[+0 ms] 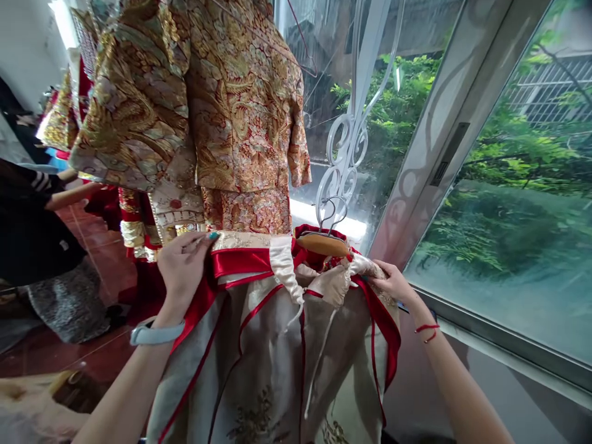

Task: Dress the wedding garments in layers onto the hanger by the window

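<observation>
A cream robe with red trim (272, 345) hangs in front of me on a wooden hanger (322, 244) with a metal hook. My left hand (182, 265), with a pale watch on the wrist, grips the robe's left shoulder. On the other side my right hand (391, 282), a red string round its wrist, pinches the robe's right shoulder. Both hands are closed on the fabric.
A gold and red embroidered jacket (208, 105) hangs just behind the robe, with more such garments to the left. A white scrolled window grille (346, 142) and a sliding window frame (444, 142) stand at right. Another person's arm (69, 196) reaches in at left over a red floor.
</observation>
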The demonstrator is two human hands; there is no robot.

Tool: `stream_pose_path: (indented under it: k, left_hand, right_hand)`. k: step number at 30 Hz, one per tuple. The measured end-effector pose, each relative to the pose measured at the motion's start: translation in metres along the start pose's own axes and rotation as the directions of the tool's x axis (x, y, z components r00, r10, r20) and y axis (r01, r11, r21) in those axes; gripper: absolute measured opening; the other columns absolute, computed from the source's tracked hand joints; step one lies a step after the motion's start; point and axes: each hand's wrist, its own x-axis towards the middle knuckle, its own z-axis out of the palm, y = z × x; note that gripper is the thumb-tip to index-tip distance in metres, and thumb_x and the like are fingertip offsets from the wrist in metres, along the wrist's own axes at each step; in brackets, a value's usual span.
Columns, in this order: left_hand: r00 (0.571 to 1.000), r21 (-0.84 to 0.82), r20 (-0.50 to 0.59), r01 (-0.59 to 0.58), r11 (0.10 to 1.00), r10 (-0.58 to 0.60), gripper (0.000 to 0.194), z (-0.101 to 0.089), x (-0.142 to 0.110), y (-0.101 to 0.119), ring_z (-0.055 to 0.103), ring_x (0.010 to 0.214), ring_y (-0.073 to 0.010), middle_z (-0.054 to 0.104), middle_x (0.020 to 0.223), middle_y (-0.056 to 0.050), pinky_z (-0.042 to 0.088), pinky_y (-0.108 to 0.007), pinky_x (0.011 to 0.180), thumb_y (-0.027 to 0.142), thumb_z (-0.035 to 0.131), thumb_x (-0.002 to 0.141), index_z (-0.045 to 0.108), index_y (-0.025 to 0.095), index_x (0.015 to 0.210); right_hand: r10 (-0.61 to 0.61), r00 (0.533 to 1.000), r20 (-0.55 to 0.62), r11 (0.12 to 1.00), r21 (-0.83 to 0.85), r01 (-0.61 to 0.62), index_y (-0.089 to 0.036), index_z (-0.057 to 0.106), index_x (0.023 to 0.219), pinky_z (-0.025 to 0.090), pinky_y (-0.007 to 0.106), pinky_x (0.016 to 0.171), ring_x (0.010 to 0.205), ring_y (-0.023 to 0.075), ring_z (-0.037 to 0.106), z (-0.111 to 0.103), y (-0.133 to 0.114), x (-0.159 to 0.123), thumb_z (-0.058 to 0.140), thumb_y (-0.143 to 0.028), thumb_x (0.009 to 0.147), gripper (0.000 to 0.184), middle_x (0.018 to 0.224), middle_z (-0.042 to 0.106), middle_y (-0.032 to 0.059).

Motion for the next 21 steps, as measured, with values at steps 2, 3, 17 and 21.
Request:
stream_pose_path:
  k: [2, 3, 17, 21]
  left_hand:
    - [0.988, 0.149, -0.028, -0.148, 0.978, 0.154, 0.027, -0.005, -0.002, 0.012, 0.06, 0.071, -0.0172, 0.066, 0.077, -0.003, 0.045, -0.027, 0.064, 0.046, 0.06, 0.084, 0.072, 0.022, 0.082]
    - [0.979, 0.216, -0.004, -0.198, 0.956, 0.204, 0.028, -0.008, -0.006, 0.016, 0.061, 0.075, -0.0185, 0.067, 0.079, -0.004, 0.046, -0.029, 0.068, 0.046, 0.057, 0.087, 0.072, 0.022, 0.083]
    - [0.952, 0.027, 0.29, -0.109, 0.994, 0.097, 0.04, -0.012, -0.013, 0.017, 0.065, 0.081, -0.0235, 0.073, 0.087, -0.001, 0.052, -0.034, 0.075, 0.055, 0.072, 0.067, 0.072, 0.024, 0.093]
    - [0.962, 0.027, 0.256, -0.102, 0.994, 0.092, 0.042, -0.011, 0.001, 0.034, 0.066, 0.085, -0.0242, 0.074, 0.091, -0.004, 0.051, -0.036, 0.08, 0.054, 0.074, 0.066, 0.073, 0.019, 0.089]
  right_hand:
    - [0.007, 1.0, -0.009, 1.0, -0.011, -0.007, -0.015, 0.069, 0.106, 0.053, 0.037, 0.083, 0.088, 0.0274, 0.066, 0.002, -0.002, -0.011, 0.065, -0.034, 0.074, 0.038, 0.099, 0.074, 0.007]
    - [0.009, 1.0, 0.008, 1.0, -0.014, -0.009, -0.015, 0.068, 0.11, 0.052, 0.038, 0.085, 0.091, 0.0277, 0.066, 0.003, -0.002, -0.018, 0.063, -0.033, 0.075, 0.039, 0.103, 0.074, 0.0075]
    - [0.017, 0.999, 0.031, 0.995, -0.095, -0.014, -0.018, 0.069, 0.11, 0.049, 0.039, 0.089, 0.098, 0.031, 0.065, 0.01, -0.026, -0.034, 0.055, -0.036, 0.085, 0.034, 0.109, 0.074, 0.0083]
    - [-0.026, 1.0, -0.007, 0.993, -0.12, 0.025, -0.018, 0.068, 0.108, 0.049, 0.035, 0.084, 0.093, 0.0294, 0.066, -0.009, -0.046, -0.026, 0.058, -0.04, 0.086, 0.033, 0.104, 0.074, 0.0067]
